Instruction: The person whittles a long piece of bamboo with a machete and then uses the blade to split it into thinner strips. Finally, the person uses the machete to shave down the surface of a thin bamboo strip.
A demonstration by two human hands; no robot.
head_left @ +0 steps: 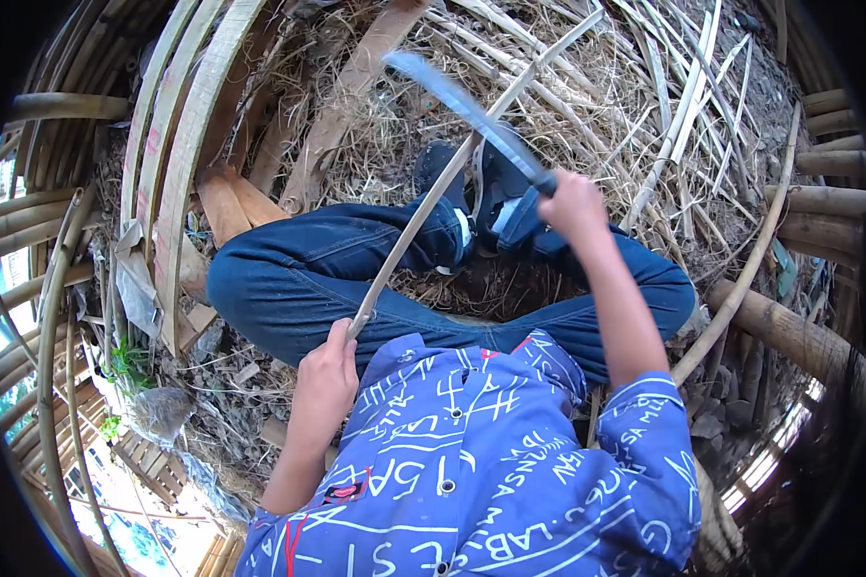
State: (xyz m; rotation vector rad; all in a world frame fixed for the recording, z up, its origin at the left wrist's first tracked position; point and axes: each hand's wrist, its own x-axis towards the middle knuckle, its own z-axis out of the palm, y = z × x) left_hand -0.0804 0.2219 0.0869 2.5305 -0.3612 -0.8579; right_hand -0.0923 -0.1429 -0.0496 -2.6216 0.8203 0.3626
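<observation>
My left hand is closed around the near end of a long, thin bamboo strip. From there the strip slants up and away over my crossed legs and shoes, its far end lying over the shavings. In my right hand is the dark handle of a machete. Its long blade, slightly blurred, points to the upper left and crosses over the strip near the middle of the view.
Bamboo shavings cover the ground ahead, with split strips scattered at the upper right. Wide bamboo slats lean on the left. A thick bamboo pole lies at the right, and bamboo railings stand on both sides.
</observation>
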